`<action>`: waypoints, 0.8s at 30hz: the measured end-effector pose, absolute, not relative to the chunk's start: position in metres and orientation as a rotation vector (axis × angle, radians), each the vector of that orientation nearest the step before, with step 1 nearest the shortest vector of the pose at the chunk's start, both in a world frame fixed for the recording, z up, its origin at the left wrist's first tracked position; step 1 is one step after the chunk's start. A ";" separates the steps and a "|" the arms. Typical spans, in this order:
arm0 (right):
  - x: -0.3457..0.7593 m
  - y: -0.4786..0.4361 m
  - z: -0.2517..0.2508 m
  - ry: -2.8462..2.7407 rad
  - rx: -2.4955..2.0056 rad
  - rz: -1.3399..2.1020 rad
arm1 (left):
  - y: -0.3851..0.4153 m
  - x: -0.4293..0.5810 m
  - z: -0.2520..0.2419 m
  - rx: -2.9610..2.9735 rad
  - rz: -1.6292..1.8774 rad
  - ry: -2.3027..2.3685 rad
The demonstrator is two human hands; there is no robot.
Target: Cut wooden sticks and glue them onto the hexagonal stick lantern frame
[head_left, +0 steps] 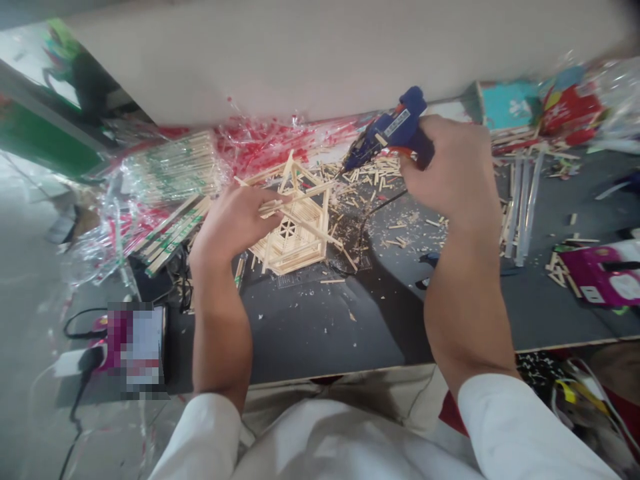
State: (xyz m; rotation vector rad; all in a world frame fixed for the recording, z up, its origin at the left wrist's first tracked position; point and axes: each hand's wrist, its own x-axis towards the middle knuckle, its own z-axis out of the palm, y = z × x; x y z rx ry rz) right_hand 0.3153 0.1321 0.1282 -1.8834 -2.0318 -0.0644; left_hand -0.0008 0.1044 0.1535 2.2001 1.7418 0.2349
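Note:
A blue hot glue gun (393,130) is gripped in my right hand (453,163), raised over the table with its nozzle slanting down to the left. The nozzle tip lies close to the upper right edge of a wooden stick frame (300,247). This frame is many-sided, built from thin pale sticks, with a star-like pattern in its middle. My left hand (235,220) is over the frame's left side, fingers closed on a thin wooden stick (305,197) that crosses the top. Part of the frame is hidden behind that hand.
Packs of wooden sticks (170,167) in clear wrap lie at the back left. Short stick offcuts (380,173) litter the black tabletop (320,333). Clear glue sticks (523,207) and a purple box (605,273) lie at the right. A phone (147,343) and a charger plug (75,360) are front left.

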 end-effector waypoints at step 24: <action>0.310 0.131 0.120 -2.123 -1.841 0.449 | 0.099 -0.011 0.151 2.385 0.425 1.558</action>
